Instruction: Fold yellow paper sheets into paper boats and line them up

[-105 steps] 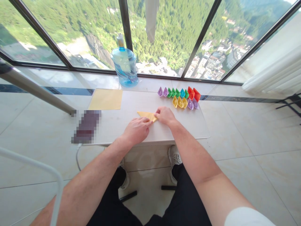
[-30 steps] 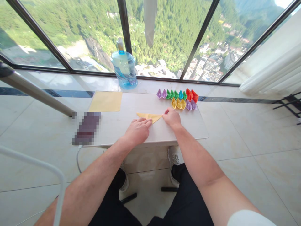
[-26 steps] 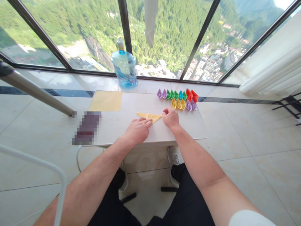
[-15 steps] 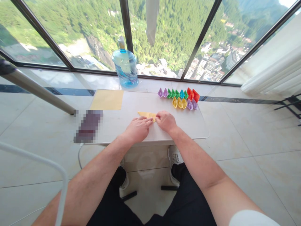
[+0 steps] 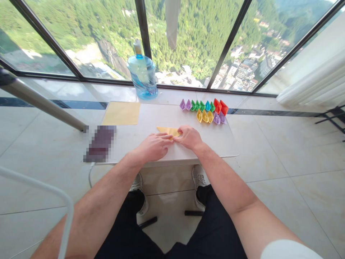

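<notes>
A small piece of folded yellow paper [image 5: 169, 130] lies on the white table [image 5: 129, 142] in front of me. My left hand [image 5: 155, 146] rests over its lower left side, fingers stretched out and lying flat on it. With curled fingers, my right hand [image 5: 189, 137] pinches the paper's right end. Part of the paper is hidden under both hands. Behind and to the right stand small folded paper boats in two rows, among them purple boats [image 5: 183, 104], green boats [image 5: 197, 105], a blue boat [image 5: 207, 105], red boats [image 5: 223, 107] and yellow boats [image 5: 205, 117].
A flat yellow sheet [image 5: 122, 113] lies at the table's back left, with a pixelated dark object [image 5: 101, 144] nearer me. A large blue water bottle [image 5: 142, 77] stands behind the table by the window. A grey pole [image 5: 45, 100] slants in from the left.
The fingers of my right hand have shifted slightly at the paper's right end, the thumb now lower near the left fingertips. My left hand has slid a little to the left.
</notes>
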{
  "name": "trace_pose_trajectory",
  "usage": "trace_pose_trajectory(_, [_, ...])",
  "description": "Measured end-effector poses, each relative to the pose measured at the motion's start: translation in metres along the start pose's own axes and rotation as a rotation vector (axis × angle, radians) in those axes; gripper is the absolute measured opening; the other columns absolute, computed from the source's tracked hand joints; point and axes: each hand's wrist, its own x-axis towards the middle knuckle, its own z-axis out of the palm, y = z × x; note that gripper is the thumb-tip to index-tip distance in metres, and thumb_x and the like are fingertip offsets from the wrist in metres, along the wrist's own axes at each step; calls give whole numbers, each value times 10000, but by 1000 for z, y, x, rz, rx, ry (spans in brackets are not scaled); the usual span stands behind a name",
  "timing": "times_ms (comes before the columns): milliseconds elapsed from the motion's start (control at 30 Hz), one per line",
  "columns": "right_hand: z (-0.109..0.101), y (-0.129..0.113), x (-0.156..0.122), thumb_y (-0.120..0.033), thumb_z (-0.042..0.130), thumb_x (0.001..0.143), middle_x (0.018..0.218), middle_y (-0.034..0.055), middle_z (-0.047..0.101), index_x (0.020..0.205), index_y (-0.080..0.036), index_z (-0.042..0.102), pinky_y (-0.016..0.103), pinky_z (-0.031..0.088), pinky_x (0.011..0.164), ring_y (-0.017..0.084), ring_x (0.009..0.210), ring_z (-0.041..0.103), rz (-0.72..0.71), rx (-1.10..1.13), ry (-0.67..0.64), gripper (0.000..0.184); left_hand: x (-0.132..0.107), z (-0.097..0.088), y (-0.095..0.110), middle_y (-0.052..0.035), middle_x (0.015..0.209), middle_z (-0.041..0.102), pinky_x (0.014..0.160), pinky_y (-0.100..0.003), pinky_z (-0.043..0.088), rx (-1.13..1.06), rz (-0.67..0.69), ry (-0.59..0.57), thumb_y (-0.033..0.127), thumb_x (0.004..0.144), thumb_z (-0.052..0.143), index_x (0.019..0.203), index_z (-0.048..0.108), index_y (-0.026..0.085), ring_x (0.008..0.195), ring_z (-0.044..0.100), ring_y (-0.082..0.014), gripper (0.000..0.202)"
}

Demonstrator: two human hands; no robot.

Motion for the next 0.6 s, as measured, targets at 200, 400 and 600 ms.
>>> trace_pose_trajectory(200, [-3, -4, 0, -562, 721, 812, 1006, 61, 710, 968, -227, 682, 301, 472, 782, 210, 898, 661, -23, -49, -21, 372, 8, 9, 1, -54, 1238, 749, 1035, -369, 519, -123, -258, 168, 229, 950, 426, 1130, 750, 230, 1140, 699, -235, 371])
trace_pose_trajectory(400, [1, -3, 6, -361, 643, 894, 1028, 47, 719, 967, -234, 718, 320, 483, 868, 210, 961, 652, -67, -57, -43, 165, 24, 12, -3, -126, 1172, 729, 1032, -409, 483, -64, -400, 265, 280, 905, 567, 1141, 724, 171, 1146, 638, -292, 303])
trace_pose_trajectory(600, [-1, 2, 12, -356, 670, 865, 1292, 101, 653, 1289, -209, 681, 409, 410, 1088, 277, 1236, 551, -195, -90, -49, 449, 26, 7, -4, -135, 1287, 680, 1031, -462, 446, -21, -434, 174, 330, 884, 618, 1333, 642, 175, 1219, 580, -323, 475])
